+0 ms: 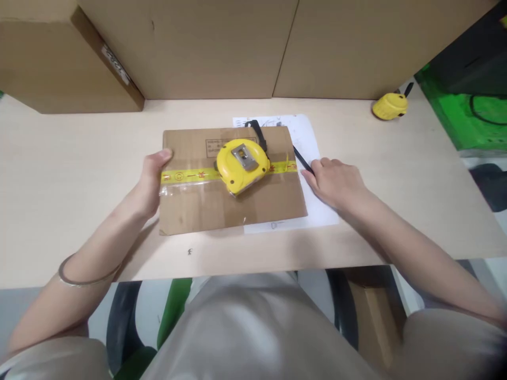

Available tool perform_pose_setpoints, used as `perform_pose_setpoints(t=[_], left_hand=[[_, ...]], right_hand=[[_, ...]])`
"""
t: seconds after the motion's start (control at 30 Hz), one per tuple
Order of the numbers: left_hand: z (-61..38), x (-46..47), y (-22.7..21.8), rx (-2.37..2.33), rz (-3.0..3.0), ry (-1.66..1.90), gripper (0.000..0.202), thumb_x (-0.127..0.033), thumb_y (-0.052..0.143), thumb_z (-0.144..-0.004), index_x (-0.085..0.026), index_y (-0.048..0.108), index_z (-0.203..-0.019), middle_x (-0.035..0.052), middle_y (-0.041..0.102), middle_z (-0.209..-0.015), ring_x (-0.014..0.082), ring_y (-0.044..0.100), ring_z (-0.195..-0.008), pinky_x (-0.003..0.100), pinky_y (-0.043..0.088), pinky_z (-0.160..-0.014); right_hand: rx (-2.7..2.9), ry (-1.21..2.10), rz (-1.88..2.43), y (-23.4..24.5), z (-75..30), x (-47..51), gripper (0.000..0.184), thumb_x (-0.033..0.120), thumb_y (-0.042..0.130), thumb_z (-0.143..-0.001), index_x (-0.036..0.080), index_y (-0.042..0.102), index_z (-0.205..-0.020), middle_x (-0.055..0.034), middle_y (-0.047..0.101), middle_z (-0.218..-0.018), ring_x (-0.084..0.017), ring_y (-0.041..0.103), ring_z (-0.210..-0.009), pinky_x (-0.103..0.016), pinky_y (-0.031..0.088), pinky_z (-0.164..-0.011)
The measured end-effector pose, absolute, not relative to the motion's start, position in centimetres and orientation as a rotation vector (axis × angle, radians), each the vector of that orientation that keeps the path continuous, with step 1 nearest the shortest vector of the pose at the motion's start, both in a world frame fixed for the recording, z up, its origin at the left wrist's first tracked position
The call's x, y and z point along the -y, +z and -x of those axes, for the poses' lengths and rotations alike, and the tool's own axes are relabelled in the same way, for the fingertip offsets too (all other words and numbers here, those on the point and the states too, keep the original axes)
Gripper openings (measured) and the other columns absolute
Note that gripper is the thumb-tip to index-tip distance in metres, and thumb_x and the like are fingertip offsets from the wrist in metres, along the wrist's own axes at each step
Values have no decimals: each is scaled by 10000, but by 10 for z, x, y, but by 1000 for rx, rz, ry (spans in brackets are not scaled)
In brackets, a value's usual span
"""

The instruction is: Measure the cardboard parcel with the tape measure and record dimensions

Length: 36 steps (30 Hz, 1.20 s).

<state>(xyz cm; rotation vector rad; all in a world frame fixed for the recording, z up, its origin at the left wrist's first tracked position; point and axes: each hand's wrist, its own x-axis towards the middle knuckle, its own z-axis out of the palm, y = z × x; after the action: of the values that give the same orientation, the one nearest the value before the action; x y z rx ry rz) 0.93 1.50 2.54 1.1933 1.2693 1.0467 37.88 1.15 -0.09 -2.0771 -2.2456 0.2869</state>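
My left hand (pixel 152 177) grips the left edge of a flat piece of cardboard (pixel 190 208), thumb on top and the other fingers hidden behind or under it. A yellow tape measure (pixel 237 174) with a black strap (pixel 259 134) lies on the cardboard. Across the board runs a strip of yellow packing tape (pixel 190 176) with red print. Beyond the board's right edge, my right hand (pixel 336 182) is closed around a thin black pen (pixel 303 160), over a white sheet of paper (pixel 309 137). The cardboard covers most of that sheet.
Large cardboard boxes (pixel 214 53) line the back of the table (pixel 59 211), and another box (pixel 59 58) stands at the left. A second yellow tape measure (pixel 390 106) sits at the back right. Past the right edge is a green surface (pixel 467 121).
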Motion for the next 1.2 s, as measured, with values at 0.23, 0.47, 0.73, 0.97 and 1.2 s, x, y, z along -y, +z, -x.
perform_pose_setpoints(t=[0.23, 0.47, 0.73, 0.97, 1.2], left_hand=[[-12, -2, 35, -1379, -755, 1011, 604, -629, 543, -839, -123, 688, -1137, 125, 789, -882, 394, 775, -1057, 422, 677, -809], [-16, 1, 34, -1296, -754, 1050, 552, -578, 530, -877, -125, 689, -1149, 115, 789, -915, 375, 780, -1032, 415, 676, -802], [-22, 2, 36, -1288, -669, 1055, 580, -556, 492, -888, -118, 673, -1222, 109, 795, -999, 393, 761, -1130, 466, 680, -874], [-23, -9, 22, -1066, -669, 1085, 673, -539, 559, -822, -123, 582, -1351, 127, 790, -1204, 427, 685, -1287, 532, 626, -1027], [-20, -19, 11, -948, -714, 1100, 746, -519, 591, -761, -86, 545, -1366, 167, 754, -1273, 464, 633, -1345, 582, 606, -1044]], right_hand=[[2007, 788, 1678, 9, -385, -3, 414, 591, 368, -1049, 231, 519, -908, -48, 582, -706, -196, 551, -650, -354, 430, -633], [1708, 1262, 1336, -14, -388, 7, 462, 615, 762, -860, 232, 528, -751, 9, 589, -552, -104, 502, -421, -271, 401, -419], [1699, 1265, 1305, -14, -373, 7, 300, 355, 857, -752, 206, 600, -712, 7, 625, -558, -109, 568, -469, -240, 443, -459], [1814, 1265, 1268, -19, -365, 11, 377, 342, 841, -711, 184, 540, -547, 9, 549, -512, -80, 455, -472, -238, 338, -461], [1851, 1336, 1233, -21, -366, 11, 314, 304, 762, -750, 191, 542, -557, 11, 558, -479, -94, 485, -420, -234, 346, -418]])
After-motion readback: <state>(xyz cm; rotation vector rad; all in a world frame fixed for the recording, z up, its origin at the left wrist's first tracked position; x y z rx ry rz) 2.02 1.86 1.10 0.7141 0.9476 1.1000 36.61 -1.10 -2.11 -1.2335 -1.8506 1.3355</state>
